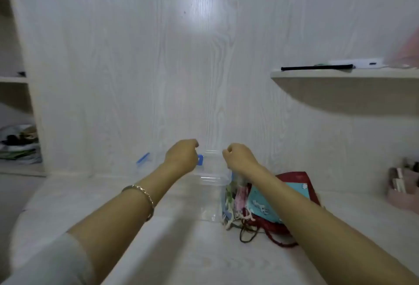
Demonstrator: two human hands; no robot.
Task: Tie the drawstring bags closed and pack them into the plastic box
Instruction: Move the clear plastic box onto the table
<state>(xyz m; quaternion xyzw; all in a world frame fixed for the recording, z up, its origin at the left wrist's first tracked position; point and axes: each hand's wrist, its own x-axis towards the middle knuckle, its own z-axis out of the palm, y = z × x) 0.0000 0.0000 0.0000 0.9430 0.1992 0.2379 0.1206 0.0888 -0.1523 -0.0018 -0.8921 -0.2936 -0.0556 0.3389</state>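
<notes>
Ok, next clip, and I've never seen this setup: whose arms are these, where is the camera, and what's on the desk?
No machine here: a person wears a wide-angle camera on the head, so you look forward and down along their own bare arms. The left hand, with a bracelet on its forearm, and the right hand are both closed into loose fists above a clear plastic box with blue clips. Whether they pinch anything is too blurred to tell. Right of the box lies a pile of cloth drawstring bags, red and teal on top, cords trailing onto the pale desk. A pink organiser sits far right.

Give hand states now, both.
Left hand: fingers curled shut, held item cannot be told.
Right hand: fingers curled shut, held item cannot be told.
</notes>
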